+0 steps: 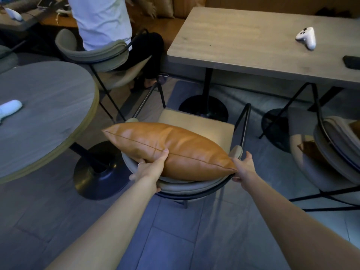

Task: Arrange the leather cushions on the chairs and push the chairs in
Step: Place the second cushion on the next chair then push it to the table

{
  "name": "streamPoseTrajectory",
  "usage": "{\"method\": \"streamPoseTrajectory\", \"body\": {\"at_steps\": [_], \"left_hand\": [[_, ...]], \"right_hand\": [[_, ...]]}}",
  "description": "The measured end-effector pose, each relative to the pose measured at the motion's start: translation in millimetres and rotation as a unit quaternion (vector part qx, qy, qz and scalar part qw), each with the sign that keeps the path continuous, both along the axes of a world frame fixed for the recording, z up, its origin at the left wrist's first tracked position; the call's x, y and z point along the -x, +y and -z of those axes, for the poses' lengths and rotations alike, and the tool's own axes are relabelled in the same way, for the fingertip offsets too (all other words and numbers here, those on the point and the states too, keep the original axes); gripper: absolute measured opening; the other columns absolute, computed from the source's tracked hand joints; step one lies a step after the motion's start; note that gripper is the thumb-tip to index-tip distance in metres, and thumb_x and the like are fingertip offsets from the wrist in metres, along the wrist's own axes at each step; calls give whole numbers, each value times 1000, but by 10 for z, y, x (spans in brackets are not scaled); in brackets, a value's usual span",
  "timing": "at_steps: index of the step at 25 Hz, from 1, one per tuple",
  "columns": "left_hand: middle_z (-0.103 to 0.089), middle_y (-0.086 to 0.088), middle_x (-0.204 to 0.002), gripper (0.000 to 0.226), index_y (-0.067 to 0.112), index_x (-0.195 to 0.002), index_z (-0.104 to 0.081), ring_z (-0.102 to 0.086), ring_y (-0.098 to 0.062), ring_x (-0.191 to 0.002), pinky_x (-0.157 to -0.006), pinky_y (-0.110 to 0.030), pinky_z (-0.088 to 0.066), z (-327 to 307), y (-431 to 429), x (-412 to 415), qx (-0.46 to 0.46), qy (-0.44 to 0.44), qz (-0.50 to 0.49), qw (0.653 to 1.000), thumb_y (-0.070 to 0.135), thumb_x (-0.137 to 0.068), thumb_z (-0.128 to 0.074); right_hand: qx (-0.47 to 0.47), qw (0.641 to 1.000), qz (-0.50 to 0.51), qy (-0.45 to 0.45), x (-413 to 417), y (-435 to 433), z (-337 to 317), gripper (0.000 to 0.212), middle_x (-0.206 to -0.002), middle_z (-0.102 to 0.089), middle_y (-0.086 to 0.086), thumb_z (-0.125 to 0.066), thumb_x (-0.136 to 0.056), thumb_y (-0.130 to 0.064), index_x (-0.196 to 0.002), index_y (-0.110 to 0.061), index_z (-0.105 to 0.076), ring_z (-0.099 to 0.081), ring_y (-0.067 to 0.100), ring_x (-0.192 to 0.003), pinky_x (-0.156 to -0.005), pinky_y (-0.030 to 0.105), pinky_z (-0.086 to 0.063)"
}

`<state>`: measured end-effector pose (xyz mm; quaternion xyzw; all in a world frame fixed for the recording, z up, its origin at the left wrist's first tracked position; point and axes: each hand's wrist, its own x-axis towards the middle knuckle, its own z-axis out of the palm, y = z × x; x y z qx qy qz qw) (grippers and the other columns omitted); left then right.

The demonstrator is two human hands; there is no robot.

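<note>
At far left we see a round worktop (44, 106) with a white object (9, 109) lying on it. Behind it a seated person (101, 20) occupies a grey chair (93, 53).

Our left hand (151, 168) grips the near long edge of the leather cushion (167, 149): the thumb lies on top by the seam, and the fingers curl beneath it. The cushion rests across the curved backrest of the centre chair (196, 187), tilted, its left corner pointing toward the round worktop and its right corner low. It overhangs the tan seat (204, 125), which is partly visible beyond it.

Our right hand (244, 168) meets the cushion's right corner, fingers curled together around that corner and the backrest end; we cannot tell which of the two it is clamping.

Further right, a rectangular worktop (253, 41) carries a white controller (306, 37) and a dark object (351, 62). At far right stands another chair (335, 152), well apart from the hands.
</note>
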<state>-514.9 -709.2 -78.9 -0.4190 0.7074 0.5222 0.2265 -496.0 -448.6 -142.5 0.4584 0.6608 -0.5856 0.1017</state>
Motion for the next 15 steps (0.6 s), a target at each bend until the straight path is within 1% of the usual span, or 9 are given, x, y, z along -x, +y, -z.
{"method": "streamPoseTrajectory", "body": {"at_steps": [2, 4, 6, 9, 10, 11, 13, 14, 15], "left_hand": [[-17, -13, -151, 119, 32, -160, -20, -35, -35, -123, -92, -59, -55, 11, 228, 130, 4, -1, 10, 1000, 74, -64, -78], [-17, -13, -152, 121, 32, -160, -18, -34, -37, -133, -93, -59, -55, 14, 440, 270, -1, -3, 5, 1000, 75, -63, -78], [-19, -12, -153, 129, 33, -159, -17, -36, -39, -133, -90, -58, -56, 36, 632, 423, -16, 1, 7, 1000, 79, -55, -78], [-29, -9, -154, 150, 33, -158, -17, -43, -38, -130, -82, -59, -60, 109, 854, 651, -47, 17, 20, 999, 83, -29, -74], [-30, -8, -155, 148, 32, -158, -18, -43, -38, -131, -81, -59, -61, 108, 912, 710, -60, 22, 28, 998, 81, -31, -75], [-30, -8, -156, 140, 32, -158, -18, -43, -38, -133, -83, -59, -60, 75, 967, 753, -78, 28, 36, 996, 78, -41, -78], [-29, -8, -161, 114, 30, -160, -16, -40, -38, -138, -91, -60, -57, 4, 1038, 795, -121, 40, 48, 991, 64, -71, -80], [-30, -10, -161, 103, 27, -160, -17, -41, -39, -139, -93, -60, -55, 10, 1034, 818, -140, 40, 55, 988, 57, -81, -77], [-35, -14, -156, 96, 25, -159, -21, -44, -41, -136, -92, -59, -55, 5, 1008, 828, -151, 35, 67, 986, 54, -85, -75]], "right_hand": [[-22, 1000, -15, 8, 75, 189, 2, 132, -151, -55, 14, -69, -47, -59, -164, -38, -11, -60, 37, -122, -97, 50, -55], [-35, 999, -29, 22, 115, 280, -111, 117, -155, -51, 14, -72, -66, -57, -165, -34, -14, -56, 37, -128, -106, 53, -50], [-39, 998, -33, 42, 139, 360, -171, 101, -157, -48, 12, -68, -82, -56, -165, -32, -15, -52, 39, -134, -111, 59, -46], [-31, 998, -27, 39, 146, 393, -181, 96, -154, -50, 10, -64, -80, -50, -163, -34, -19, -51, 39, -135, -111, 61, -45], [-25, 999, -29, 34, 137, 373, -176, 93, -152, -51, 10, -68, -84, -44, -163, -34, -19, -52, 39, -133, -109, 59, -47], [-12, 999, -34, 26, 122, 344, -170, 95, -149, -53, 10, -72, -87, -38, -164, -32, -17, -55, 36, -128, -104, 56, -51], [36, 999, -39, 10, 99, 220, -151, 101, -134, -52, 9, -76, -92, -30, -166, -30, -7, -58, 30, -109, -81, 44, -54], [62, 997, -35, 2, 95, 129, -141, 104, -135, -50, 10, -76, -93, -29, -166, -31, -3, -58, 31, -109, -78, 43, -53], [82, 996, -27, -5, 102, 30, -144, 104, -143, -49, 10, -76, -94, -30, -166, -33, 0, -58, 35, -117, -85, 48, -54]]}}
